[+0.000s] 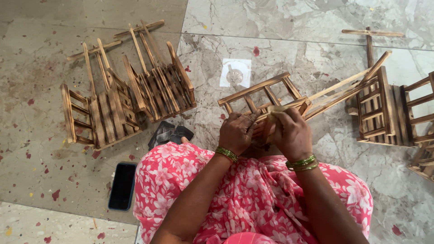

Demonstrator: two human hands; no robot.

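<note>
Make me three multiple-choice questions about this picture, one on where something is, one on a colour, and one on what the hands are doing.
1. Where does the phone lie?
A. on the floor, to the left of the knee
B. on the lap
C. on a wooden basket

2. What colour are the bangles?
A. red
B. green
C. blue

3. How is the wooden basket held?
A. by one hand
B. by both hands
C. untouched

Answers: 1 A, it lies flat on the stone floor. 2 B, green bands circle both wrists. 3 B, left hand and right hand both grip it.
</note>
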